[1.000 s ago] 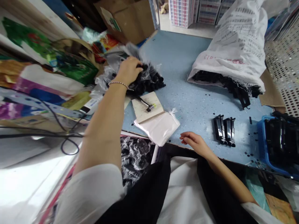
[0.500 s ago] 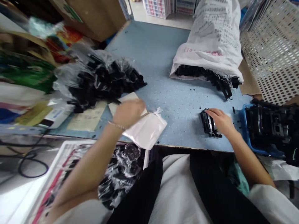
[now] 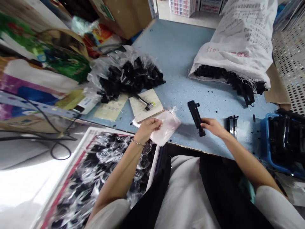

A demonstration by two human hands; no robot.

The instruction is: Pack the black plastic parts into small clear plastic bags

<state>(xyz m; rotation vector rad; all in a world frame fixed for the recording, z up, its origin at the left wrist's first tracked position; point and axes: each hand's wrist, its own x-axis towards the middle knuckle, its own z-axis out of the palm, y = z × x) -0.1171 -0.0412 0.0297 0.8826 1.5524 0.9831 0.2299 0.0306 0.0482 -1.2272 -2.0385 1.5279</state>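
Observation:
My right hand (image 3: 212, 126) grips a long black plastic part (image 3: 195, 117) by its lower side, tilted above the blue table. Fingers pinched, my left hand (image 3: 149, 128) is at the near edge of a stack of clear plastic bags (image 3: 165, 132) by the table's front edge. Behind the bags lies a small pad (image 3: 145, 101) with a metal-headed tool (image 3: 145, 104) resting on it. To the right of my right hand, another black part (image 3: 231, 124) stays on the table.
Black parts in clear plastic (image 3: 128, 76) are heaped at the back left. A white woven sack (image 3: 234, 47) spills black parts at the back right. A blue basket (image 3: 268, 140) of parts stands at the right. Below the table's front edge is a crate (image 3: 69, 168) of bagged parts.
My right hand has picked up one black part and brought it left, leaving another on the table. My left hand has drawn back from the pad to the bags' edge. The view has turned left.

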